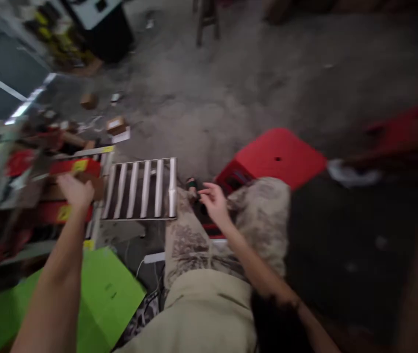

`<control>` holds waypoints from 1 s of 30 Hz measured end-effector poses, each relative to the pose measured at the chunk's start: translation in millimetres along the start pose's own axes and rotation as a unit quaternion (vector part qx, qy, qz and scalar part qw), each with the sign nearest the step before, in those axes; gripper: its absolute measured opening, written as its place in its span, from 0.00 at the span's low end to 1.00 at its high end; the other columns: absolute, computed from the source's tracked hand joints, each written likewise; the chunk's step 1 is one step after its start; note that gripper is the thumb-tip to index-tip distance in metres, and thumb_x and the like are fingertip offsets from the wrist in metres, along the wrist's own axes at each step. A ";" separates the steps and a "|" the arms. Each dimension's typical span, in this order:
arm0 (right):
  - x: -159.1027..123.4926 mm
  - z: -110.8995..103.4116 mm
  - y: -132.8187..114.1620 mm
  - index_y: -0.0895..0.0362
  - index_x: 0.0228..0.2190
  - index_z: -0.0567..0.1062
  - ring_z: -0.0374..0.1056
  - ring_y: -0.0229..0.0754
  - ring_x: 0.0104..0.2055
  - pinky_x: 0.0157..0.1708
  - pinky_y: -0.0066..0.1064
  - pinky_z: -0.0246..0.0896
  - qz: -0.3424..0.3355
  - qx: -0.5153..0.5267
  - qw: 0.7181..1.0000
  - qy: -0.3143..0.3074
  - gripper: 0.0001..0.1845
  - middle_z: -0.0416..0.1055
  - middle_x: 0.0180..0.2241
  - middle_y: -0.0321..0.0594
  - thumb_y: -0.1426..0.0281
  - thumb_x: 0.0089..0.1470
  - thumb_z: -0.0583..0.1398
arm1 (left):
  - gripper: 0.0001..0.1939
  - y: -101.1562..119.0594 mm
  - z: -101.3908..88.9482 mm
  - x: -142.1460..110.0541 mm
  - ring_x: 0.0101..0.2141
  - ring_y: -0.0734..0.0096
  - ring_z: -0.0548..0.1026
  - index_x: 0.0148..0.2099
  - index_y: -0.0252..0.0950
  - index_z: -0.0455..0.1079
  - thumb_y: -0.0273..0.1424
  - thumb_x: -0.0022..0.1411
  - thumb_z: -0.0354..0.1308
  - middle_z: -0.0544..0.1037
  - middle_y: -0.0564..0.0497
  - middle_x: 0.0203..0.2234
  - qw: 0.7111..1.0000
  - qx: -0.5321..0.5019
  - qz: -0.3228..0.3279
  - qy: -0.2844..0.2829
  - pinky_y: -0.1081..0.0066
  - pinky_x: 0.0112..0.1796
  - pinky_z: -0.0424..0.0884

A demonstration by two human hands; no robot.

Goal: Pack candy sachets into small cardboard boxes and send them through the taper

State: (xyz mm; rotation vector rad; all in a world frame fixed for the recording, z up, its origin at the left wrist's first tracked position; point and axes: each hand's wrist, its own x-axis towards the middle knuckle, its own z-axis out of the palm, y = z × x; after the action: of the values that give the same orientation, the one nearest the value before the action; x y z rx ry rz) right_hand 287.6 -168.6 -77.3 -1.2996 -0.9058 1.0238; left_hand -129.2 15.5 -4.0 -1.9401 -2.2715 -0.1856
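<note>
At the left, my left hand [77,190] is open, its fingers stretched out against a brown cardboard box [98,187]. The box lies between two red guides with yellow labels, on a machine [72,166] beside me. From the machine's near end a short roller conveyor [139,190] reaches toward my legs. My right hand [214,202] hangs above my lap, between my knees, with its fingers loosely bent and apart and nothing visible in them. Motion blur softens both hands.
A red stool [278,154] stands just beyond my right knee. Bright green panels [106,294] lie at the lower left. A white power strip [154,257] with cables is below the conveyor. Small boxes [116,125] and scraps lie on the concrete floor [201,98].
</note>
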 end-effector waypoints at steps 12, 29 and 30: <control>4.3 -139.3 -94.5 0.55 0.45 0.73 0.70 0.43 0.45 0.52 0.42 0.64 -0.109 -0.216 0.964 0.108 0.14 0.73 0.43 0.42 0.64 0.59 0.57 | 0.49 123.3 73.3 -219.9 0.70 0.39 0.44 0.71 0.23 0.46 0.51 0.60 0.55 0.48 0.23 0.68 0.941 -0.302 0.119 -0.096 0.45 0.65 0.48; 54.1 -504.1 -219.9 0.60 0.15 0.63 0.66 0.54 0.57 0.47 0.52 0.49 0.336 -0.532 0.526 0.572 0.24 0.72 0.48 0.65 0.70 0.41 0.74 | 0.17 344.5 -0.8 -192.7 0.58 0.58 0.70 0.55 0.39 0.70 0.36 0.66 0.56 0.71 0.41 0.57 0.795 -0.509 0.303 -0.129 0.57 0.54 0.72; 57.5 -513.5 -223.0 0.59 0.15 0.62 0.66 0.54 0.56 0.46 0.52 0.49 0.336 -0.536 0.506 0.586 0.25 0.73 0.47 0.63 0.73 0.37 0.75 | 0.15 369.7 -7.1 -192.5 0.55 0.60 0.72 0.53 0.39 0.72 0.36 0.66 0.55 0.74 0.42 0.54 0.771 -0.525 0.324 -0.157 0.58 0.53 0.73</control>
State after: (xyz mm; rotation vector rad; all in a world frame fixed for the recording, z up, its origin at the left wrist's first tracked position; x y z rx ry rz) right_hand 810.0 -273.2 104.0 -2.9491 0.2966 -0.3466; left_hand 265.6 -114.5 -34.9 -3.3621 -1.4975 -1.3572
